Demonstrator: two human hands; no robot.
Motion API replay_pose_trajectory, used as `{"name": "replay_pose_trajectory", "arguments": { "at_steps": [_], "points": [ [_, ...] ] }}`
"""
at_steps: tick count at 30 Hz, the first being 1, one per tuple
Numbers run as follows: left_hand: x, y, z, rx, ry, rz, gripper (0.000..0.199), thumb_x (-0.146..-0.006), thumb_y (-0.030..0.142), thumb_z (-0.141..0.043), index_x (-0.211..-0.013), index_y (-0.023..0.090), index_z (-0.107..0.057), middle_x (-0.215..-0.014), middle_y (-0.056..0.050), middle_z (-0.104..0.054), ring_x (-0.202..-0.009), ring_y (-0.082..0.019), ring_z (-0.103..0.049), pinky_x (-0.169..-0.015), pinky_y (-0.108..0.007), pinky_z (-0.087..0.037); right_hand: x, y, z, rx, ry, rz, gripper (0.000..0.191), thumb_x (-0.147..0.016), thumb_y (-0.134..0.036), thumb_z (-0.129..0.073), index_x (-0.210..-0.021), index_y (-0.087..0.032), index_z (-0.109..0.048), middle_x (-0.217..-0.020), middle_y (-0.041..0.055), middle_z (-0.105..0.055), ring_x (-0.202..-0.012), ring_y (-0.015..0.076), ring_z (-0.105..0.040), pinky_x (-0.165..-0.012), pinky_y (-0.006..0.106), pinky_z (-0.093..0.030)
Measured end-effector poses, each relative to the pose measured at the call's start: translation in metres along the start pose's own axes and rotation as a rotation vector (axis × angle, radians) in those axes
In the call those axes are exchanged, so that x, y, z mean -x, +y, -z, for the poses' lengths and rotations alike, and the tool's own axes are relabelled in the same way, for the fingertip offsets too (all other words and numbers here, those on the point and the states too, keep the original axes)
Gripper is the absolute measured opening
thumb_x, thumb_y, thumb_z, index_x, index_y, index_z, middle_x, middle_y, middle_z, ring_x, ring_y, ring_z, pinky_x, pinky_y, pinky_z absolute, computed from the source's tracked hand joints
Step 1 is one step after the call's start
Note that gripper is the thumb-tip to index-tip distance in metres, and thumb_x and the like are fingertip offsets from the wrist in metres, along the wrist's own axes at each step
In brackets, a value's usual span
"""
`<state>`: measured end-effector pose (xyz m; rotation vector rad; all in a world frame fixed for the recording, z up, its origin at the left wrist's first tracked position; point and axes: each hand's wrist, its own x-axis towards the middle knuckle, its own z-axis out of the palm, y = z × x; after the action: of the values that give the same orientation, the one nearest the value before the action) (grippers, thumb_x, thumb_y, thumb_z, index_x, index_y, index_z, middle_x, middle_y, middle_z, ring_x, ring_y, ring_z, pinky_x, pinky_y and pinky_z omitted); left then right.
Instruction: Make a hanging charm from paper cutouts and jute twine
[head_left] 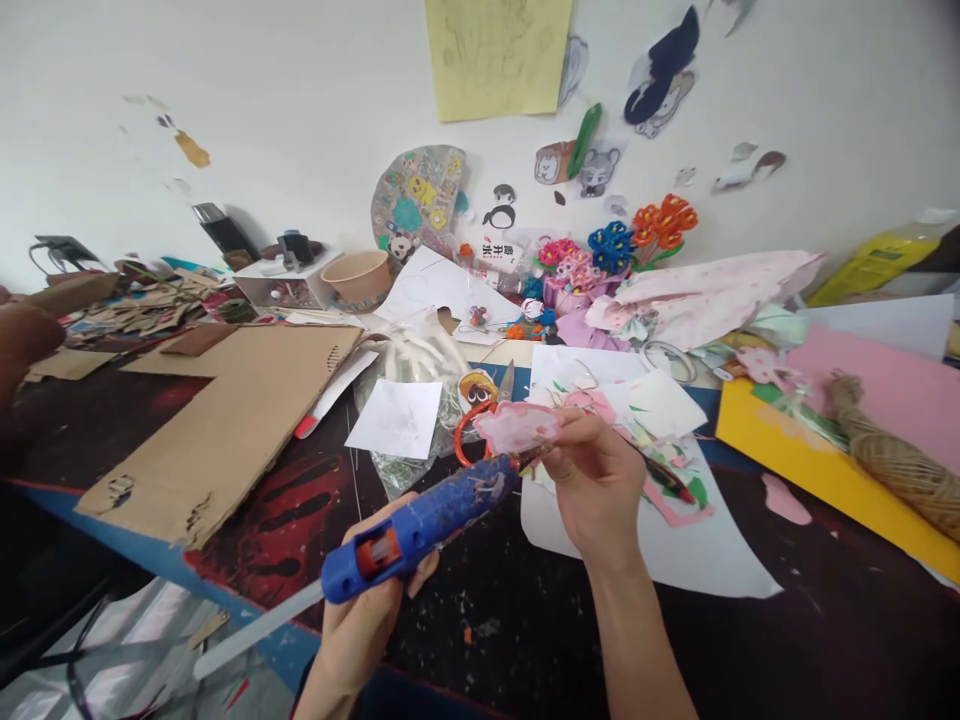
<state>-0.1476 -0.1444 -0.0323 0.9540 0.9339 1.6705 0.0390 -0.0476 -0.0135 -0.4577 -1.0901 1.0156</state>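
My left hand (367, 610) is wrapped round a blue glue gun (420, 530), with a long white glue stick (259, 630) sticking out of its rear end. The gun's tip points right and lies close under a pink, petal-like cutout (519, 428). Between thumb and fingers, my right hand (596, 480) pinches the right end of that cutout. Whether the tip touches the cutout I cannot tell. Orange-handled scissors (463, 445) lie just behind the cutout, beside a small cartoon sticker (476, 388).
A white sheet (637, 560) with pink and green scraps lies under my right hand. Brown cardboard (247, 400) covers the left. To the right are yellow card (825, 490) and twine (892, 460). Craft flowers (611, 245) stand at the back. Another person's hand (26, 335) shows at far left.
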Motion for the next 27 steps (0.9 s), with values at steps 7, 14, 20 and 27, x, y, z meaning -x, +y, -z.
{"name": "replay_pose_trajectory", "arguments": {
  "at_steps": [7,14,20,27],
  "points": [
    [0.007,0.0,-0.003,-0.012,0.152,0.116,0.041,-0.065,0.051,-0.084,-0.088,0.02,-0.067,-0.067,-0.002,-0.065,-0.055,-0.014,-0.052,-0.055,-0.029,-0.043,0.002,0.001,0.001,0.021,0.023,-0.008,0.014,-0.079,-0.015,-0.077,-0.085,-0.028,-0.075,-0.089,0.0018,-0.071,-0.083,0.0154,-0.067,-0.068,0.029,-0.057],
    [0.008,0.0,-0.001,-0.009,0.169,0.121,0.039,-0.066,0.049,-0.083,-0.089,0.021,-0.069,-0.073,-0.003,-0.067,-0.058,-0.015,-0.054,-0.058,-0.031,-0.045,0.003,0.0,0.0,0.054,0.024,0.008,0.013,-0.079,-0.017,-0.077,-0.085,-0.028,-0.075,-0.087,0.0023,-0.071,-0.084,0.0161,-0.067,-0.069,0.03,-0.057],
    [0.006,0.005,-0.011,0.021,0.23,0.115,0.043,-0.059,0.049,-0.088,-0.084,0.019,-0.069,-0.068,-0.002,-0.065,-0.056,-0.013,-0.052,-0.055,-0.028,-0.044,0.004,-0.001,0.001,0.056,0.002,0.015,0.016,-0.081,-0.014,-0.075,-0.087,-0.029,-0.075,-0.088,0.0017,-0.071,-0.086,0.0151,-0.067,-0.071,0.029,-0.056],
    [0.009,0.005,-0.012,-0.005,0.205,0.093,0.041,-0.066,0.049,-0.085,-0.089,0.02,-0.068,-0.074,-0.002,-0.067,-0.06,-0.013,-0.055,-0.055,-0.026,-0.044,0.004,-0.001,0.0,0.077,0.027,0.002,0.014,-0.08,-0.016,-0.077,-0.085,-0.028,-0.075,-0.088,0.0023,-0.072,-0.087,0.0162,-0.068,-0.075,0.031,-0.057]
  ]
}}
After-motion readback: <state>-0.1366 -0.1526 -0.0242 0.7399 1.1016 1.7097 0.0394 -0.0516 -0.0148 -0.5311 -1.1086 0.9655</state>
